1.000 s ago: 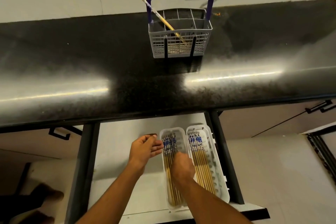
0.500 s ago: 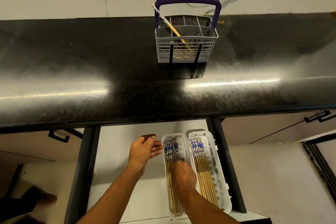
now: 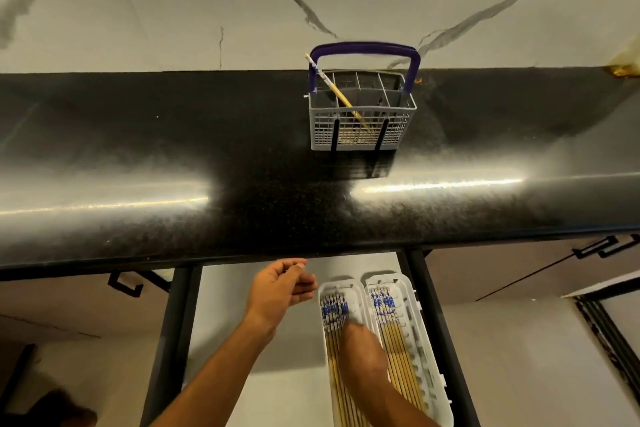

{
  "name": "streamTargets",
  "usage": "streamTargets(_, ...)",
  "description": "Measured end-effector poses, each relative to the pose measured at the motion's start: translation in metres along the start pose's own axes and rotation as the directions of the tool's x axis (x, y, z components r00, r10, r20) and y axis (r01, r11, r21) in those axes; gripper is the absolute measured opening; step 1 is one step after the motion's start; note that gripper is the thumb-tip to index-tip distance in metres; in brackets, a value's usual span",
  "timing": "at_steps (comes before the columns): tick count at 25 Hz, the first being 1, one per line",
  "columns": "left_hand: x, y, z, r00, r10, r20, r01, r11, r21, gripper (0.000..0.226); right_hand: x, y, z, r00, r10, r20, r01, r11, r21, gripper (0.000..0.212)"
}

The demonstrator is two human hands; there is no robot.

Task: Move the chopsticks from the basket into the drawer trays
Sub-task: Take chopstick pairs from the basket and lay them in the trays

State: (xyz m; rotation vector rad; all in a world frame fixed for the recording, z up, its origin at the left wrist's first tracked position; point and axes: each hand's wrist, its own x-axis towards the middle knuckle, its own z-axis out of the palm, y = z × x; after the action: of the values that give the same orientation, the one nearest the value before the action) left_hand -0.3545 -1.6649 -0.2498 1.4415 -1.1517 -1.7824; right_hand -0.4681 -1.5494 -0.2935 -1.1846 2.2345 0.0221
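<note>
A grey plastic basket (image 3: 360, 121) with a purple handle stands on the dark bench (image 3: 173, 156), near the marble wall (image 3: 173, 3). One chopstick (image 3: 337, 94) is in the basket; it leans to the left, and its white patterned end rises above the rim beside the handle. Below the bench edge a drawer (image 3: 242, 374) is pulled out, and two white trays lie in it side by side, touching each other. The left tray (image 3: 334, 291) and the right tray (image 3: 412, 322) both hold rows of chopsticks (image 3: 398, 340) with blue and white tops pointing toward the bench. The right hand (image 3: 360, 343) is over the left tray, low on the chopsticks there; it is blurred and seen from the back, so I cannot tell if its fingers hold anything. The left hand (image 3: 280, 291) hovers above the drawer, just left of the left tray, with the fingers loosely curled and holding nothing. Dark cabinet handles (image 3: 128, 284) are visible on the fronts at both sides of the drawer.
</note>
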Motion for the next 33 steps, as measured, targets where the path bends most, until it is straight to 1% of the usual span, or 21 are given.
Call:
streamTargets(3,0.003,0.040,0.005,0.979,0.160,0.127,-0.163,0.987,0.015,0.015,0.002,-0.025,-0.053,0.990,-0.080,-0.114,0.084,0.996,0.037,0.021)
streamTargets(6,0.012,0.105,0.016,0.952,0.262,0.159,-0.270,0.962,0.030,0.014,-0.006,-0.056,-0.131,0.928,-0.175,-0.329,0.204,0.977,0.058,0.017)
streamTargets(8,0.022,0.155,0.022,0.938,0.323,0.125,-0.328,0.944,0.023,0.015,-0.010,-0.072,-0.183,0.839,-0.203,-0.505,0.266,0.962,0.055,0.019)
streamTargets(9,0.027,0.179,0.024,0.935,0.342,0.097,-0.347,0.937,0.031,0.014,-0.008,-0.078,-0.205,0.798,-0.207,-0.566,0.293,0.954,0.064,0.020)
streamTargets(12,0.048,0.234,0.031,0.928,0.373,-0.015,-0.370,0.925,0.082,0.008,0.002,-0.084,-0.255,0.715,-0.208,-0.667,0.364,0.926,0.101,0.019)
streamTargets(15,0.074,0.256,0.041,0.920,0.362,-0.149,-0.342,0.929,0.142,0.004,0.015,-0.082,-0.278,0.685,-0.227,-0.692,0.375,0.925,0.068,0.019)
streamTargets(17,0.092,0.263,0.054,0.916,0.358,-0.183,-0.328,0.929,0.173,0.003,0.025,-0.077,-0.285,0.693,-0.260,-0.673,0.402,0.914,0.061,0.020)
streamTargets(20,0.121,0.274,0.069,0.893,0.379,-0.243,-0.326,0.917,0.231,0.027,0.037,-0.067,-0.294,0.701,-0.311,-0.641,0.468,0.879,0.086,0.020)
streamTargets(21,0.131,0.278,0.074,0.888,0.372,-0.270,-0.313,0.920,0.237,0.029,0.041,-0.062,-0.298,0.692,-0.329,-0.642,0.493,0.865,0.088,0.019)
streamTargets(22,0.140,0.282,0.079,0.890,0.348,-0.295,-0.295,0.932,0.210,0.029,0.044,-0.058,-0.300,0.680,-0.347,-0.646,0.518,0.851,0.089,0.018)
streamTargets(24,0.155,0.291,0.090,0.899,0.267,-0.346,-0.267,0.963,0.049,0.028,0.052,-0.049,-0.307,0.649,-0.378,-0.661,0.574,0.813,0.100,0.016)
streamTargets(26,0.166,0.298,0.102,0.883,0.207,-0.420,-0.258,0.964,-0.067,0.030,0.062,-0.039,-0.315,0.623,-0.385,-0.681,0.607,0.787,0.110,0.015)
streamTargets(28,0.178,0.300,0.112,0.861,0.172,-0.478,-0.257,0.959,-0.117,0.024,0.070,-0.027,-0.321,0.604,-0.388,-0.696,0.621,0.776,0.106,0.014)
streamTargets(30,0.180,0.299,0.116,0.849,0.148,-0.507,-0.264,0.950,-0.164,0.007,0.076,-0.016,-0.322,0.598,-0.396,-0.697,0.632,0.767,0.106,0.013)
streamTargets(32,0.184,0.296,0.116,0.844,0.146,-0.516,-0.271,0.946,-0.176,0.014,0.080,-0.008,-0.321,0.595,-0.398,-0.698,0.641,0.759,0.113,0.012)
streamTargets(33,0.183,0.296,0.115,0.838,0.163,-0.521,-0.281,0.947,-0.155,0.014,0.081,-0.006,-0.321,0.601,-0.392,-0.697,0.637,0.761,0.121,0.012)
